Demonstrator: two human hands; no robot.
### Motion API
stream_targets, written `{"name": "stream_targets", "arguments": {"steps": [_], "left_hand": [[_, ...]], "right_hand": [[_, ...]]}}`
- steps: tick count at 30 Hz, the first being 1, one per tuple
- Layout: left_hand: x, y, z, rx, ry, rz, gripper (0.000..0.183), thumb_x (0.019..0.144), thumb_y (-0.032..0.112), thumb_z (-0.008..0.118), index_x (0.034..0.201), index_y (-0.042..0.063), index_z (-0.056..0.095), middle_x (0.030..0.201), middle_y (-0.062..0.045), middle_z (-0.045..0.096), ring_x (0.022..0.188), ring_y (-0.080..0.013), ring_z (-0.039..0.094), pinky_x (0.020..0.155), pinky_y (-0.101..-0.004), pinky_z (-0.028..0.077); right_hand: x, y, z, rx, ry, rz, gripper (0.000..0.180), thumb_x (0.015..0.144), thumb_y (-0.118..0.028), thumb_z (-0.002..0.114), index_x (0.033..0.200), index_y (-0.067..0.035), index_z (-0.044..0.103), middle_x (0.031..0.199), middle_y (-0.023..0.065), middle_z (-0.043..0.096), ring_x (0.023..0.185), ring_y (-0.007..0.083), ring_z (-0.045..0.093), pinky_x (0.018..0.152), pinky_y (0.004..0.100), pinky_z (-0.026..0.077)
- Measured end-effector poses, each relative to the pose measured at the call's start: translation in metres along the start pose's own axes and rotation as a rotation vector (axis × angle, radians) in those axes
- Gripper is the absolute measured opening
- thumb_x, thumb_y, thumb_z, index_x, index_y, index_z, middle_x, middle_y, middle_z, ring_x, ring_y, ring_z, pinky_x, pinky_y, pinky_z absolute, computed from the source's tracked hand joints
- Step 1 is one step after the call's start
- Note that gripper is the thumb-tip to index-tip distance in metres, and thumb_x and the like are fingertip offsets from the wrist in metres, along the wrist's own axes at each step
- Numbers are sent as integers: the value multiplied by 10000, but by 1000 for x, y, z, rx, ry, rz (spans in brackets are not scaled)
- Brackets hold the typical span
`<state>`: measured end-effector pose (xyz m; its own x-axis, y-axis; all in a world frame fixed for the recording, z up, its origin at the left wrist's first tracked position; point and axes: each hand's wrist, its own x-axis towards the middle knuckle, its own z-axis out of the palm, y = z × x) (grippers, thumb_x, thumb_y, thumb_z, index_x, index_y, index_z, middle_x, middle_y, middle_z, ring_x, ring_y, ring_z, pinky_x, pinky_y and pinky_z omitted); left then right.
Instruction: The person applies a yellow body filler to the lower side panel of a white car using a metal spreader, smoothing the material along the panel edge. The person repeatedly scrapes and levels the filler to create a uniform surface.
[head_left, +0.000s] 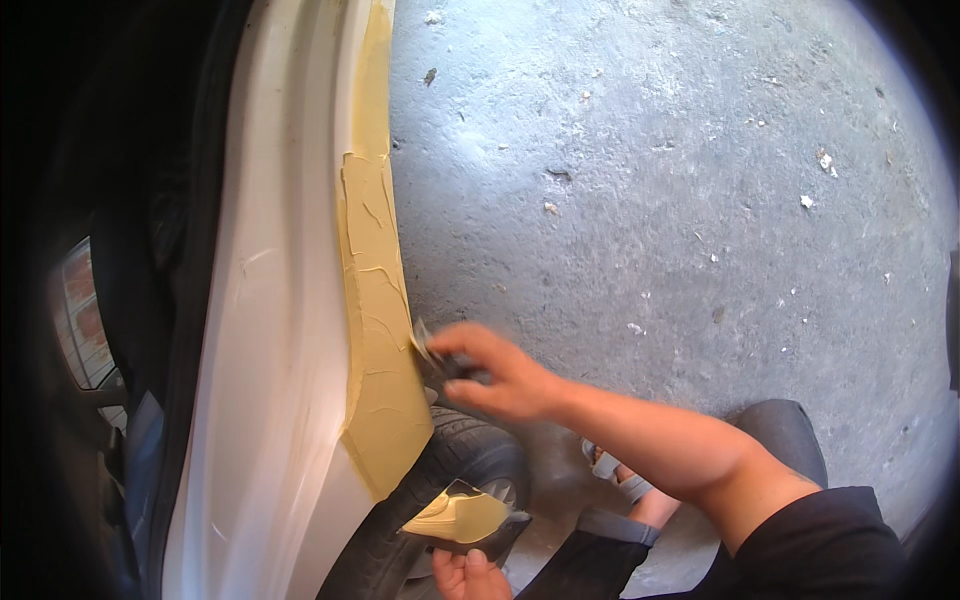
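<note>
Yellow body filler (379, 300) covers a long strip along the lower edge of a white car body panel (262, 300). Its surface shows ridges and drag lines. My right hand (495, 371) grips a thin spreader (421, 341), blurred, whose blade is at or very near the outer edge of the strip. At the bottom, my left hand (472, 574) pinches a dark, flat mixing board (487, 544) by its near edge. A mound of yellow filler (457, 516) lies on that board, in front of the tire.
A black tire (476, 442) in its wheel arch lies just below the coated strip. Grey concrete floor (637, 225) with scattered white flakes spreads to the right. My sandaled foot (626, 472) is beneath my right arm. A car mirror (82, 315) is at far left.
</note>
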<state>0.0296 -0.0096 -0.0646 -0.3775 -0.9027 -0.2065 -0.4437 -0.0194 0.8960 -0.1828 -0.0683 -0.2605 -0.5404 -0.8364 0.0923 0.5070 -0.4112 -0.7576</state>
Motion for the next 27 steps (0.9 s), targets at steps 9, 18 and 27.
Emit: {"name": "stream_targets", "arguments": {"steps": [9,18,27], "left_hand": [[-6,-1,-8,-84,8,-17,477,927,-29,512,1402,-58,471,1412,-216,570,1302,-311,571,1162,-475,419],[-11,0,-9,-100,28,0,505,920,-21,490,1423,-58,460,1429,-229,557,1308,-316,568,1163,-479,418],[-11,11,2,-161,87,-55,524,906,-22,501,1429,-39,468,1423,-210,565,1326,-313,554,1160,-484,425]], "right_hand": [[-6,-7,14,10,159,-114,556,940,-151,743,1452,-91,533,1484,134,462,1367,265,488,1110,421,446],[-35,-3,21,-59,145,-74,563,935,-151,756,1448,-68,540,1477,159,482,1327,279,520,1081,416,456],[-57,5,36,-294,-20,50,531,931,-163,736,1423,-75,555,1474,216,465,1363,385,492,1114,435,435]]}}
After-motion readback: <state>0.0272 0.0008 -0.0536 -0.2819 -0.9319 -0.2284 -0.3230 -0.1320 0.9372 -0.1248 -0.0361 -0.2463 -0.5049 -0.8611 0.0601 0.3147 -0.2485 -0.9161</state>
